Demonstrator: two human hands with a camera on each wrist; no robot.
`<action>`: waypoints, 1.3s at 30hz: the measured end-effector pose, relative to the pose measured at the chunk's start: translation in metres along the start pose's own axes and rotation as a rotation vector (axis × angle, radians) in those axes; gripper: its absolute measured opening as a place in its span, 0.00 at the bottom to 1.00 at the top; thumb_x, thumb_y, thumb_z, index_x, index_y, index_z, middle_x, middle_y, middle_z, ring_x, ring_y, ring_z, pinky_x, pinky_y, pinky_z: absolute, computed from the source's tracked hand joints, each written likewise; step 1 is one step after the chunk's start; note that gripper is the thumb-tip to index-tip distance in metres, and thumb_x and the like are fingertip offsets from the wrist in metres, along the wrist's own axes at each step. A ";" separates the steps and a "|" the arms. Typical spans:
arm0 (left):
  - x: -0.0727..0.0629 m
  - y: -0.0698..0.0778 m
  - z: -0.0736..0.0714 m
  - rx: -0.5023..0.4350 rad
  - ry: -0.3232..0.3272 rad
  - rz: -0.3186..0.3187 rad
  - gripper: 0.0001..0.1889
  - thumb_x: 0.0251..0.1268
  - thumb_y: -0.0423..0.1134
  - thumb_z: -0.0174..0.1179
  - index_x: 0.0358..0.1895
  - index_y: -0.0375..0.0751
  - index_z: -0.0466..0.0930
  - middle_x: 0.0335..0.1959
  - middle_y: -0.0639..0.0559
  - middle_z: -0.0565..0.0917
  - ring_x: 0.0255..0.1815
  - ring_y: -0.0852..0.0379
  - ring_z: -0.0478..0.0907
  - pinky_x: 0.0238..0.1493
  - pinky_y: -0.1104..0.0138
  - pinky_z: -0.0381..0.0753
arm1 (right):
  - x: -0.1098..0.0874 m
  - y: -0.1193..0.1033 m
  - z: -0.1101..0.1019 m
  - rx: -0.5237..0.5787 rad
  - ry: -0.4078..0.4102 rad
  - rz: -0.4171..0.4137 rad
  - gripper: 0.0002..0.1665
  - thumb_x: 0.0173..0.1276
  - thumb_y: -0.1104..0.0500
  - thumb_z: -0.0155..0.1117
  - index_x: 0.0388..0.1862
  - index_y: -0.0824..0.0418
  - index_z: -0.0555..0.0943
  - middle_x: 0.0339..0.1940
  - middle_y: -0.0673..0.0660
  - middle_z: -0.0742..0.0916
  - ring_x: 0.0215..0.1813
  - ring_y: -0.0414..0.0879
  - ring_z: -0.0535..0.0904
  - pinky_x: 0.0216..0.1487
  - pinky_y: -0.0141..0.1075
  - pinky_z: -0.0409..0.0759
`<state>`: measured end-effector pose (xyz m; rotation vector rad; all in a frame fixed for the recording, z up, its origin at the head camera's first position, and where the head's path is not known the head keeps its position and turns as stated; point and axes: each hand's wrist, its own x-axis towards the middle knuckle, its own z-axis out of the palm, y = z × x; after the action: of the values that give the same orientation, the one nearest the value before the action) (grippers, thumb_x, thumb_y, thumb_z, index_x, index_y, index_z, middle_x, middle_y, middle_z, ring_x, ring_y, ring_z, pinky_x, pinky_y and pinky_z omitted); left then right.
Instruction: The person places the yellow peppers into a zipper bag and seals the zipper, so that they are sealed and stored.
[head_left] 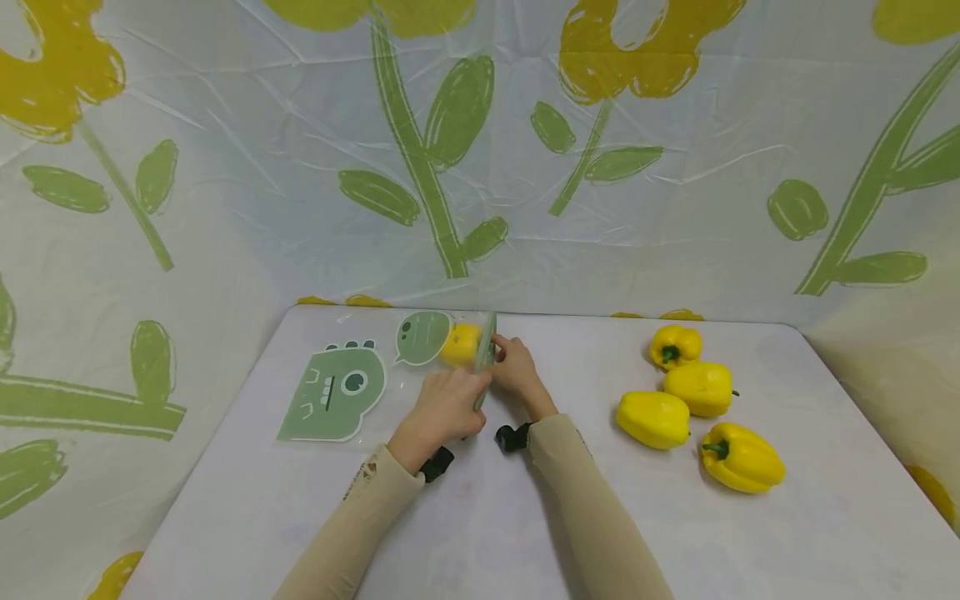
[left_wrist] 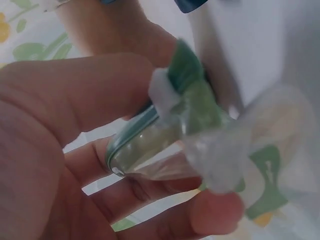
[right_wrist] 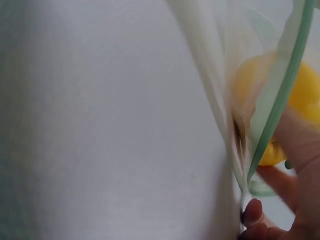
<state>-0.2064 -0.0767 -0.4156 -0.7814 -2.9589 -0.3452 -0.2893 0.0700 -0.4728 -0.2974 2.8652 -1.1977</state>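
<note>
- Left hand (head_left: 446,404) is mostly closed up, thumb and fingers pinching the near part of the bag's green edge (head_left: 487,333). Its wrist view is a bit blurry, but you can see the thumb on one side of the plastic and the fingers on the other.
- Right hand (head_left: 517,367) is a bit further back, fingers bent in and holding that same edge. Can't really tell how tightly.
- The clear zip bag (head_left: 352,417) lies on the left half of the table (head_left: 787,533), green monster face toward the left, mouth end toward the right between the hands. The two sides of the mouth look parted in both wrist views.
- One yellow pepper (head_left: 460,346) is in the bag, right up near the mouth, next to the green speech-bubble print (head_left: 424,337) and partly seen through the plastic.
- Four more yellow ones sit loose over on the right, well apart from the bag: the back pepper (head_left: 675,342), the middle pepper (head_left: 699,388) just in front of it, the left pepper (head_left: 654,419) and the front pepper (head_left: 744,458), which is lying on its side.
</note>
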 end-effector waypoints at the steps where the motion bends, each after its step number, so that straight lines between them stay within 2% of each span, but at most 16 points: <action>1: 0.000 0.000 0.000 -0.001 -0.004 -0.001 0.14 0.45 0.35 0.65 0.23 0.50 0.66 0.18 0.56 0.67 0.18 0.55 0.68 0.18 0.62 0.64 | 0.000 0.000 0.000 -0.010 0.000 -0.002 0.33 0.51 0.62 0.66 0.61 0.66 0.77 0.33 0.60 0.74 0.34 0.51 0.68 0.36 0.37 0.64; 3: 0.001 0.000 0.000 -0.005 -0.015 -0.007 0.14 0.45 0.35 0.65 0.23 0.50 0.66 0.17 0.57 0.67 0.18 0.56 0.68 0.17 0.63 0.64 | 0.000 0.000 0.001 -0.030 -0.001 -0.008 0.31 0.51 0.63 0.67 0.58 0.66 0.77 0.33 0.60 0.74 0.34 0.51 0.67 0.36 0.37 0.64; 9: 0.001 -0.001 -0.001 -0.031 -0.031 -0.002 0.13 0.45 0.34 0.65 0.24 0.50 0.67 0.16 0.57 0.66 0.18 0.56 0.68 0.18 0.63 0.64 | -0.001 -0.002 0.000 -0.044 -0.015 0.002 0.35 0.50 0.61 0.66 0.61 0.61 0.74 0.35 0.61 0.74 0.37 0.53 0.68 0.37 0.38 0.64; 12: 0.001 0.000 -0.002 -0.043 -0.037 -0.002 0.13 0.45 0.34 0.65 0.23 0.50 0.67 0.17 0.56 0.67 0.19 0.56 0.68 0.19 0.63 0.64 | 0.000 -0.003 -0.001 -0.044 -0.023 0.005 0.30 0.51 0.60 0.66 0.56 0.61 0.74 0.35 0.61 0.74 0.37 0.53 0.68 0.37 0.38 0.63; 17: -0.001 0.001 -0.003 -0.053 -0.036 0.007 0.14 0.44 0.33 0.65 0.22 0.51 0.67 0.19 0.56 0.69 0.20 0.56 0.69 0.20 0.63 0.65 | 0.000 -0.008 -0.002 -0.017 -0.012 0.049 0.31 0.56 0.53 0.70 0.58 0.61 0.75 0.34 0.59 0.72 0.35 0.51 0.66 0.35 0.37 0.61; 22: -0.001 0.001 -0.004 -0.048 -0.028 0.015 0.14 0.43 0.34 0.65 0.22 0.51 0.67 0.20 0.56 0.69 0.21 0.56 0.69 0.19 0.63 0.64 | 0.000 -0.010 0.000 0.000 0.012 0.082 0.36 0.56 0.47 0.73 0.61 0.60 0.75 0.34 0.59 0.72 0.35 0.50 0.66 0.35 0.37 0.61; 25: -0.001 0.001 -0.004 -0.048 -0.028 0.004 0.13 0.44 0.35 0.66 0.23 0.50 0.68 0.20 0.56 0.69 0.21 0.56 0.68 0.19 0.63 0.64 | 0.001 -0.008 0.000 0.012 0.003 0.084 0.37 0.56 0.52 0.70 0.65 0.61 0.72 0.34 0.58 0.72 0.35 0.50 0.66 0.36 0.37 0.62; 28: 0.000 0.001 -0.002 -0.050 -0.023 -0.009 0.12 0.45 0.36 0.66 0.24 0.49 0.69 0.20 0.57 0.69 0.20 0.56 0.69 0.19 0.63 0.64 | 0.000 -0.004 -0.006 0.085 -0.056 0.078 0.40 0.56 0.60 0.68 0.69 0.62 0.67 0.34 0.59 0.74 0.35 0.50 0.68 0.38 0.38 0.66; 31: 0.001 0.003 -0.001 -0.051 -0.012 -0.027 0.11 0.47 0.36 0.65 0.25 0.48 0.70 0.18 0.57 0.69 0.20 0.57 0.68 0.19 0.63 0.64 | -0.005 -0.002 -0.022 0.169 -0.154 0.107 0.44 0.58 0.60 0.69 0.73 0.61 0.63 0.39 0.60 0.78 0.38 0.50 0.73 0.44 0.40 0.71; 34: 0.001 0.004 0.001 -0.036 0.007 -0.047 0.11 0.47 0.35 0.64 0.24 0.48 0.69 0.17 0.57 0.69 0.18 0.56 0.68 0.18 0.63 0.64 | -0.016 -0.003 -0.048 0.169 -0.238 0.127 0.47 0.59 0.55 0.72 0.75 0.59 0.61 0.50 0.63 0.80 0.48 0.54 0.77 0.53 0.47 0.73; 36: 0.001 0.006 0.001 -0.024 0.020 -0.055 0.10 0.47 0.33 0.63 0.25 0.47 0.69 0.16 0.56 0.69 0.17 0.56 0.67 0.17 0.63 0.64 | -0.025 -0.005 -0.070 0.137 -0.257 0.107 0.48 0.60 0.53 0.72 0.75 0.59 0.60 0.56 0.66 0.79 0.54 0.58 0.77 0.56 0.51 0.73; 39: 0.001 0.008 0.002 -0.013 0.030 -0.070 0.09 0.47 0.31 0.61 0.26 0.46 0.70 0.16 0.55 0.69 0.15 0.55 0.66 0.16 0.63 0.64 | -0.038 -0.004 -0.105 0.085 -0.231 0.039 0.45 0.62 0.52 0.72 0.74 0.60 0.62 0.59 0.68 0.78 0.58 0.62 0.77 0.56 0.53 0.75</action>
<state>-0.2031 -0.0691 -0.4157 -0.6693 -2.9646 -0.3765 -0.2609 0.1479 -0.3983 -0.3509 2.6049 -1.1892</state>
